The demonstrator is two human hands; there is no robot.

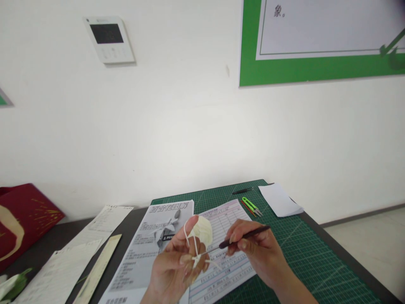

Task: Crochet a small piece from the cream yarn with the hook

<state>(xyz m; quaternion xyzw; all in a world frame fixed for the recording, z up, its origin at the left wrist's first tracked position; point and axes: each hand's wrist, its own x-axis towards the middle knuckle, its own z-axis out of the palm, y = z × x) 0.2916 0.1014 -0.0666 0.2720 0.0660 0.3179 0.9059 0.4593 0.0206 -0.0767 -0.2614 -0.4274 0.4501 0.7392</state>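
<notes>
My right hand (pixel 253 244) is closed around the dark handle of a crochet hook (pixel 249 234), whose thin metal shaft points left. At its tip is a small piece of white yarn work (pixel 196 258), pinched between the thumb and fingers of my left hand (pixel 177 261). A strand of the yarn loops up over my raised left index finger, and a short tail sticks out to the right. Just behind my left hand lies a cream ball of yarn (pixel 204 230), on or above the printed sheets.
Under my hands lie a printed chart (pixel 228 270) and a pattern sheet (pixel 133 261) on a green cutting mat (pixel 303 253). Green thread snips (pixel 251 206), a dark pen-like tool (pixel 243 191) and white paper (pixel 280 200) are at the back right. A ruler (pixel 99 270) and red bag (pixel 27 223) lie left.
</notes>
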